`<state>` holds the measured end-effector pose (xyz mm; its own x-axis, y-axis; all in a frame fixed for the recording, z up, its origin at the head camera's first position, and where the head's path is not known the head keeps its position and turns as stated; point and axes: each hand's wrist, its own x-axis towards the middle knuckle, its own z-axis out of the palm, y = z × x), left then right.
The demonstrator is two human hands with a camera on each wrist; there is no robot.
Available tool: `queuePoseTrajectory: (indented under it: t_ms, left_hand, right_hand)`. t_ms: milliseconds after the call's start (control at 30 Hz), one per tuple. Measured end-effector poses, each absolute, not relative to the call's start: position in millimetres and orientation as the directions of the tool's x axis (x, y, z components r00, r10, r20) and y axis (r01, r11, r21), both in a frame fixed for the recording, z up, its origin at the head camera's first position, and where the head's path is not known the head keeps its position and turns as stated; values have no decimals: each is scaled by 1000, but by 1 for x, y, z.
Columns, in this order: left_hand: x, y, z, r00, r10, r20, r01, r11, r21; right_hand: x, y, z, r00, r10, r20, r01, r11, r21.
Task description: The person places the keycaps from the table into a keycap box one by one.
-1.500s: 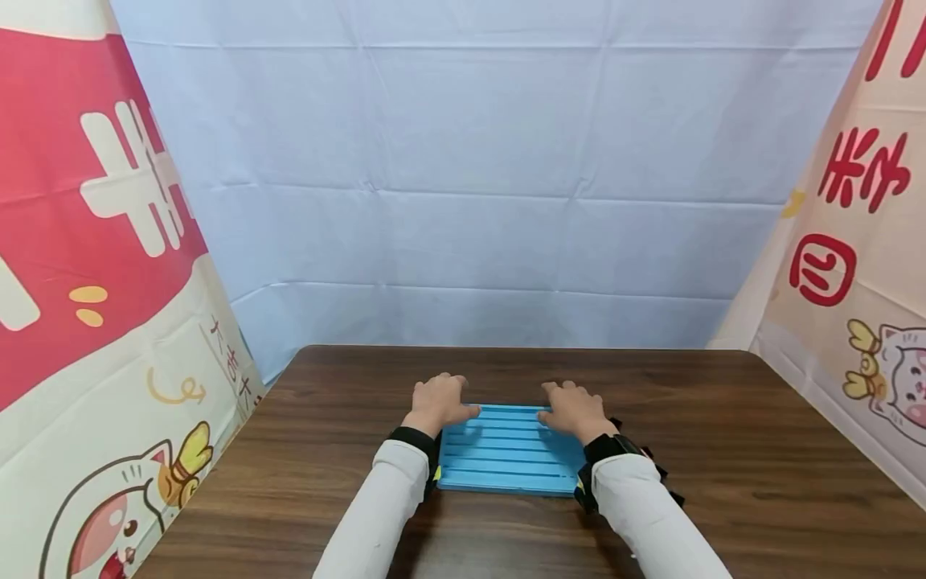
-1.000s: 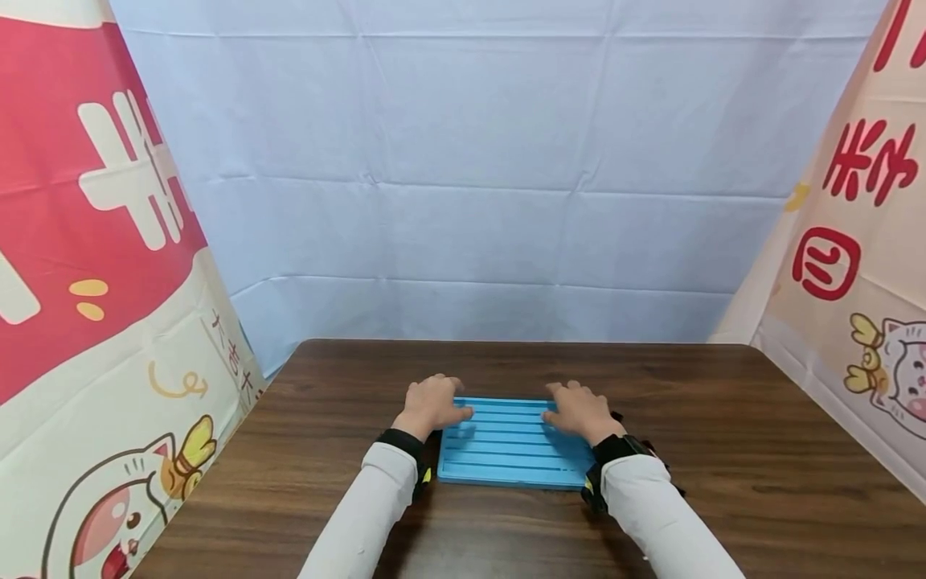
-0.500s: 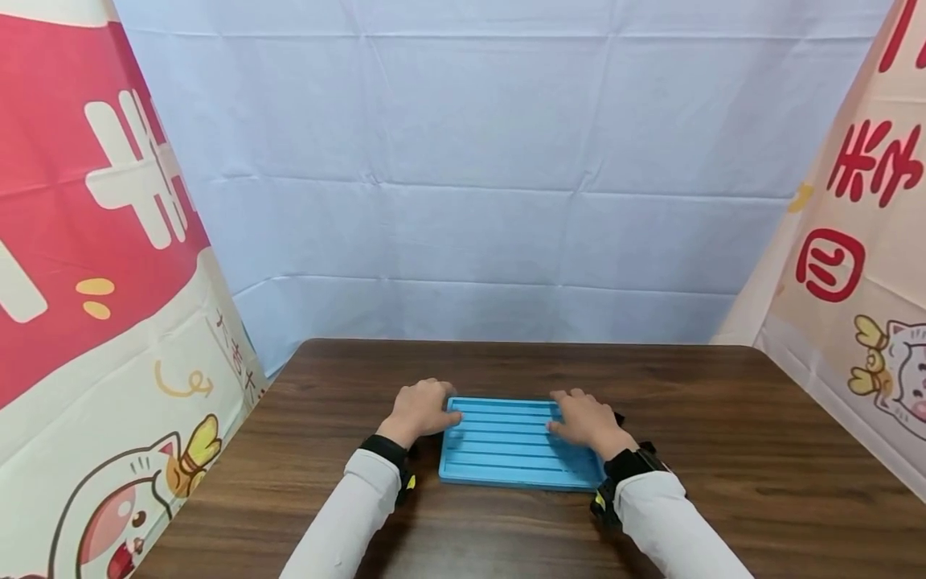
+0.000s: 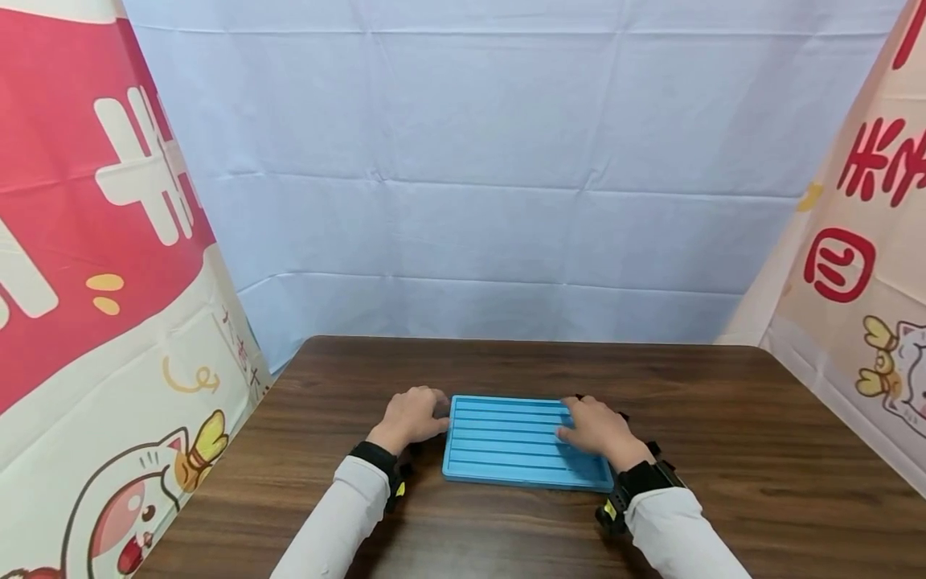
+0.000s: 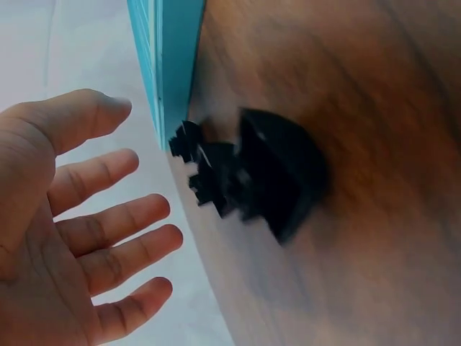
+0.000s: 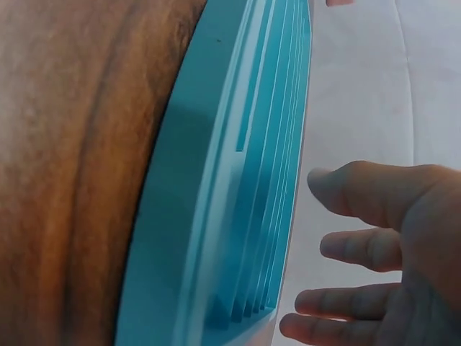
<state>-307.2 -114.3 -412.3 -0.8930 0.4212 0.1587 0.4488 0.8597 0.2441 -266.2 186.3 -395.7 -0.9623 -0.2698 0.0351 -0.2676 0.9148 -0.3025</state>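
Note:
A light-blue ridged tray (image 4: 517, 442) lies flat on the brown wooden table, its parallel slots showing in the head view. Just off its left edge is my left hand (image 4: 412, 414), fingers spread and slightly bent, holding nothing. Small black notched pieces (image 5: 245, 173) stand on the table below that hand, beside the blue side wall (image 5: 180, 58) of the tray. Over the tray's right end is my right hand (image 4: 596, 430). Its thumb and fingers (image 6: 367, 252) are relaxed and hold nothing; in the right wrist view they appear apart from the tray.
Black pieces (image 4: 624, 416) show partly from behind the right hand. The wooden table (image 4: 347, 362) reaches back to a pale blue cloth (image 4: 477, 161). Printed cloths (image 4: 130, 386) hang on the left and right sides.
My left hand has moved left, from over the tray's left end to beside it. The right hand has shifted a little to the right. More of the tray is uncovered.

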Motion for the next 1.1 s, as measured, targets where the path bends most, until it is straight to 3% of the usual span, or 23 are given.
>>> queuePoseTrajectory:
  t_ms: [1100]
  left_hand:
    - [-307,-118,-423,-891,446,84,449,837,312]
  right_hand:
    - [-245,198,-397,-975,-224,-16,-208,928,-310]
